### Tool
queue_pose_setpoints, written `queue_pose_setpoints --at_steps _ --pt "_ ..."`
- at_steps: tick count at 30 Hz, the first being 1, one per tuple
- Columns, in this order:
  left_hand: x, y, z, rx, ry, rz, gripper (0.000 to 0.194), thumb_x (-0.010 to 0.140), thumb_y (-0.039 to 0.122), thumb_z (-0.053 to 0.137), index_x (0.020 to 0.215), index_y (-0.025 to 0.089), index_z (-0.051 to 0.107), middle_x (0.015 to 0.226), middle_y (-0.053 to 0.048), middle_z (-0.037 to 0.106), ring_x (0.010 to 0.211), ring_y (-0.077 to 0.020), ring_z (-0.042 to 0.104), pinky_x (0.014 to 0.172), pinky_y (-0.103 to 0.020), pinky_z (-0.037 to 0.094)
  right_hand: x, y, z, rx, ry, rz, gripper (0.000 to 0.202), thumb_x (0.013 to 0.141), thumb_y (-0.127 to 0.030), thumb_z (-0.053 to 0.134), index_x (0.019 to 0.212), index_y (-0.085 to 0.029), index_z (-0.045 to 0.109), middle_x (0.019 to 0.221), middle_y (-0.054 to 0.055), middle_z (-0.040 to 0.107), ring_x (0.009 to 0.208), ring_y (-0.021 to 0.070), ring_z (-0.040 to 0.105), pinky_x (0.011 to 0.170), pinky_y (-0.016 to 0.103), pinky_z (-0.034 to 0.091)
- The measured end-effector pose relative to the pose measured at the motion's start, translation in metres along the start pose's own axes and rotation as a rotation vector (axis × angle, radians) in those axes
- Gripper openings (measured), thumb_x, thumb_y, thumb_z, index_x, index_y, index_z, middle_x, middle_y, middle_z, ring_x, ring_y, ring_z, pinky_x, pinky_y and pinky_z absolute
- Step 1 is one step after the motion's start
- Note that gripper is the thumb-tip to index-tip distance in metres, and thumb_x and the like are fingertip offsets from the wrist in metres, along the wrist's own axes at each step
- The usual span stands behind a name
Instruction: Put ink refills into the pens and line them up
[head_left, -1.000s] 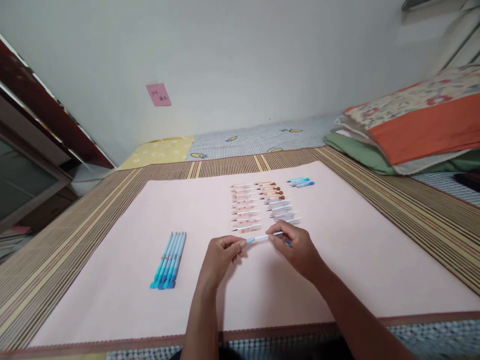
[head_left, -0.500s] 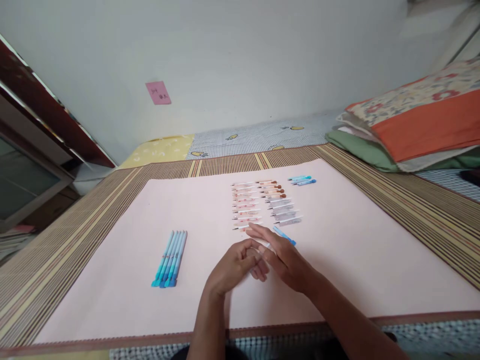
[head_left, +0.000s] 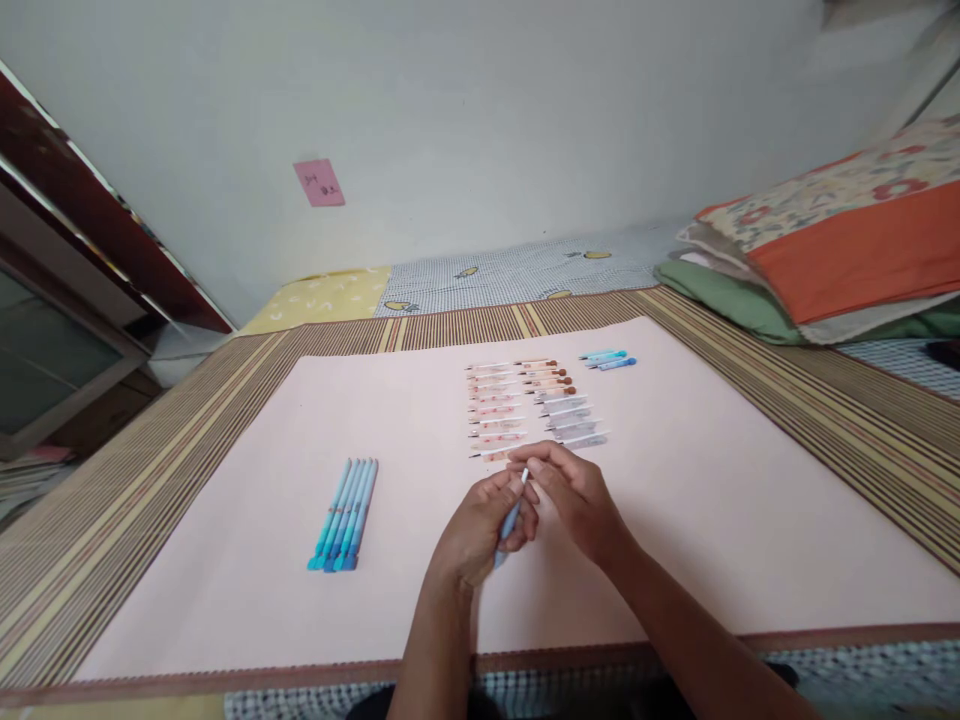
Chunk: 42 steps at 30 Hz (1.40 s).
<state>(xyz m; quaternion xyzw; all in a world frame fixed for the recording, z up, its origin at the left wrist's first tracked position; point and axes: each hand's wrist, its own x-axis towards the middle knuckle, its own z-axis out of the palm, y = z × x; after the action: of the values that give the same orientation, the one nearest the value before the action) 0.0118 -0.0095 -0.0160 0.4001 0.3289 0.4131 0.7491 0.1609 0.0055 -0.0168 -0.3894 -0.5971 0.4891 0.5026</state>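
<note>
My left hand (head_left: 484,525) is wrapped round a blue pen barrel (head_left: 510,520) above the pink mat (head_left: 247,600). The thumb and forefinger of my right hand (head_left: 574,490) pinch the white upper end of the same pen. Just beyond my hands lies a column of pink-patterned pens (head_left: 495,410) with dark tips. Beside them are brown-topped pens (head_left: 551,378) and grey pens (head_left: 571,414). Several blue pens (head_left: 346,515) lie side by side on the left, and a few blue pen pieces (head_left: 611,360) are at the back right.
A striped woven mat (head_left: 150,440) surrounds the pink one. Folded bedding, with an orange and floral pillow (head_left: 862,240) on top, is at the right. A pink note (head_left: 319,183) is stuck on the wall. Patterned cloth (head_left: 480,275) runs along the wall's foot.
The blue barrel that lay on the mat beyond my right hand is gone from there, and a blue one is now in my left hand. My right fingers have closed on its white end.
</note>
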Motion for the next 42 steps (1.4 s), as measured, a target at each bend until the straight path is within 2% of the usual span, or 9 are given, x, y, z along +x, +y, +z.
queue_pose_setpoints --at_steps 4,11,14,17,21,26,30,35,42 --pt "-0.001 0.003 -0.001 -0.007 0.005 0.011 0.037 0.087 0.051 0.065 0.086 0.015 0.056 0.057 0.000 0.059 0.037 -0.0039 0.031 0.041 -0.022 0.014 0.003 0.002 -0.003 -0.073 -0.005 -0.072 0.020 0.093 -0.037 0.061 0.086 -0.020 0.070 0.072 0.000 0.063 0.068 0.0161 0.061 0.068 0.030 0.049" --pt "-0.002 0.003 -0.002 0.005 0.056 0.055 0.034 0.087 0.047 0.067 0.089 0.015 0.056 0.056 0.003 0.055 0.037 -0.0031 0.027 0.042 -0.022 0.013 0.006 -0.002 -0.001 -0.140 -0.075 -0.172 0.023 0.095 -0.032 0.054 0.089 -0.020 0.072 0.094 0.006 0.069 0.090 0.0197 0.065 0.084 0.033 0.050" --pt "-0.001 0.006 -0.005 0.026 0.109 0.088 0.032 0.088 0.045 0.066 0.085 0.016 0.054 0.055 0.004 0.054 0.038 -0.0030 0.027 0.043 -0.022 0.014 0.011 0.002 -0.020 -0.227 0.012 -0.144 0.022 0.095 -0.034 0.054 0.102 -0.021 0.070 0.099 0.006 0.070 0.094 0.0206 0.066 0.084 0.033 0.049" --pt "0.000 0.009 -0.007 0.053 0.178 0.128 0.032 0.091 0.046 0.062 0.083 0.016 0.053 0.058 0.004 0.055 0.040 -0.0032 0.029 0.045 -0.021 0.018 0.014 0.011 -0.047 -0.510 0.158 -0.089 0.017 0.092 -0.033 0.056 0.090 -0.021 0.067 0.089 0.004 0.067 0.082 0.0193 0.062 0.075 0.031 0.047" --pt "-0.001 0.011 -0.009 0.103 0.257 0.202 0.032 0.094 0.047 0.057 0.083 0.017 0.052 0.061 0.004 0.055 0.043 -0.0041 0.030 0.046 -0.021 0.019 0.014 0.021 -0.064 -0.892 0.083 0.105 0.009 0.084 -0.025 0.060 0.076 -0.021 0.059 0.082 0.003 0.062 0.073 0.0181 0.056 0.066 0.029 0.039" --pt "-0.004 0.012 -0.009 0.128 0.268 0.268 0.029 0.095 0.046 0.058 0.086 0.019 0.052 0.063 0.005 0.052 0.046 -0.0054 0.030 0.045 -0.021 0.019 0.014 0.025 -0.059 -0.991 0.016 0.113 0.012 0.078 -0.015 0.057 0.068 -0.021 0.052 0.080 0.003 0.059 0.071 0.0169 0.052 0.063 0.028 0.033" --pt "-0.006 0.014 -0.011 0.116 0.311 0.324 0.031 0.094 0.046 0.059 0.082 0.019 0.052 0.062 0.005 0.052 0.047 -0.0055 0.030 0.046 -0.020 0.022 0.014 0.029 -0.066 -0.811 0.087 0.152 0.005 0.079 -0.022 0.057 0.074 -0.021 0.057 0.073 0.001 0.061 0.065 0.0159 0.051 0.060 0.028 0.034" --pt "-0.006 0.017 -0.019 0.112 0.378 0.355 0.037 0.095 0.051 0.055 0.079 0.018 0.054 0.057 0.005 0.051 0.044 -0.0056 0.030 0.045 -0.020 0.022 0.018 0.039 -0.080 -0.296 0.138 0.253 0.020 0.078 -0.038 0.066 0.079 -0.019 0.061 0.068 0.001 0.064 0.060 0.0154 0.054 0.055 0.028 0.038" --pt "-0.006 0.020 -0.025 0.093 0.417 0.343 0.036 0.092 0.051 0.061 0.080 0.016 0.059 0.055 0.005 0.051 0.041 -0.0040 0.030 0.042 -0.020 0.018 0.022 0.030 -0.075 0.544 0.138 0.332 0.027 0.073 -0.036 0.080 0.085 -0.018 0.064 0.079 0.000 0.060 0.049 0.0045 0.030 0.043 0.021 0.024"
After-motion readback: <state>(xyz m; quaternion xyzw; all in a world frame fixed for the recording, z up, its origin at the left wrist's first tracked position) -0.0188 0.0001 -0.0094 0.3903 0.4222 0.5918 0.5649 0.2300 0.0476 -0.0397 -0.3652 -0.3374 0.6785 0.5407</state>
